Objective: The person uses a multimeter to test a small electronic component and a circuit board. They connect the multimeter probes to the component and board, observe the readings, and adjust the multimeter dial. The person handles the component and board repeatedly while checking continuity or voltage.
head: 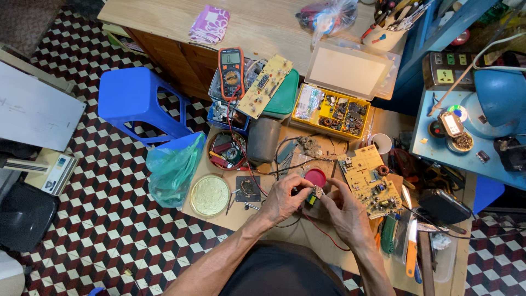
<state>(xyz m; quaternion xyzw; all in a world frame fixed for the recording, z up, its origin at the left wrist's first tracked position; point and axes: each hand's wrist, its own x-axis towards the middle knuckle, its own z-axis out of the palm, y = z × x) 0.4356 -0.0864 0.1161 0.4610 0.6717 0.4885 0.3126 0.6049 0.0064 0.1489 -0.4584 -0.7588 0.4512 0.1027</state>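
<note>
My left hand (284, 198) and my right hand (345, 211) meet over a low cardboard-covered work surface (241, 216). Between their fingertips they hold a small electronic part (314, 194) with a metal top and a yellow-green base. A thin red wire (323, 230) trails from under the part toward me. A red round lid (315, 176) lies just beyond the part. A yellowish circuit board (370, 180) with many components sits right beside my right hand.
An orange multimeter (231, 73) and a second long circuit board (264, 86) rest on boxes further away. A yellow parts organiser (332, 111) stands open. A blue plastic stool (136, 101), a green plastic bag (172, 169) and a round gold lid (210, 195) lie left. Tools (412, 246) lie right.
</note>
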